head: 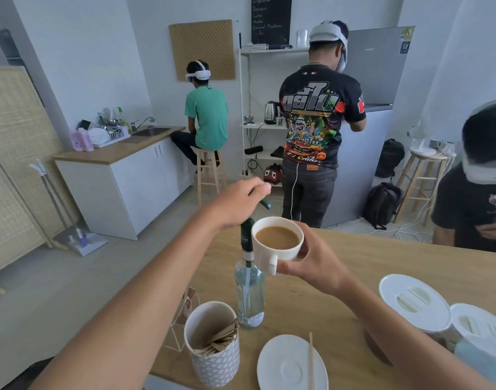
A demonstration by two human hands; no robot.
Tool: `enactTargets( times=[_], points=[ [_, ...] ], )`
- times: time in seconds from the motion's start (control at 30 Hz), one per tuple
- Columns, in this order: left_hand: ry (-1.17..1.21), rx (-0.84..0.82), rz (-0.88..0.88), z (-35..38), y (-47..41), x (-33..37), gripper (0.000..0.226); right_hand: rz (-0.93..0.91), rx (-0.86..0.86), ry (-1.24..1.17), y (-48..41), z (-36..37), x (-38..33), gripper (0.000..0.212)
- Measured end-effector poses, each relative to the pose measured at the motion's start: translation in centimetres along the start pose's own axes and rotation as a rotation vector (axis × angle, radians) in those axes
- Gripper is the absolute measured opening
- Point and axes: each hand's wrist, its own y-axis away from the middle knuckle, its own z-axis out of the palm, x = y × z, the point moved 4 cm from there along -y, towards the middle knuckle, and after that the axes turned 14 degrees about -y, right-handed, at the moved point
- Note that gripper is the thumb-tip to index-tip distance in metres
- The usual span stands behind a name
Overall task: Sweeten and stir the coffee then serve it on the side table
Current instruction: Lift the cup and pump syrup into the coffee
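While the right hand (pixel 305 266) is gripping the coffee cup (pixel 277 240) just under the spout, the left hand (pixel 241 201) is closing over the syrup bottle's pump (pixel 258 205).

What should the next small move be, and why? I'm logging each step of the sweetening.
Probably press the pump down. The left hand rests on the green pump head of the syrup bottle, while the right hand holds the cup of coffee raised beside the spout. The wooden stirrer lies unused on the saucer, so stirring comes later.
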Motion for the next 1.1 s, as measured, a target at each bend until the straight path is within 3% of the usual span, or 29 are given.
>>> enactTargets(
  times=[0.1, 0.27, 0.67, 1.1],
  points=[
    [0.124, -0.004, -0.060, 0.2, 0.0, -0.9, 0.036, 0.000, -0.006, 0.013, -0.1, 0.1, 0.1, 0.087],
    [0.015, 0.066, -0.034, 0.2, 0.1, -0.8, 0.038, 0.019, 0.003, 0.016, -0.2, 0.0, 0.4, 0.090],
    [0.077, 0.132, -0.032, 0.3, -0.1, -1.1, 0.039, 0.017, 0.031, 0.027, -1.1, -0.6, 0.7, 0.086],
    [-0.054, 0.181, 0.000, 0.5, -0.3, -1.3, 0.041, -0.012, 0.013, 0.020, -1.5, -0.2, -0.2, 0.091]
  ],
)
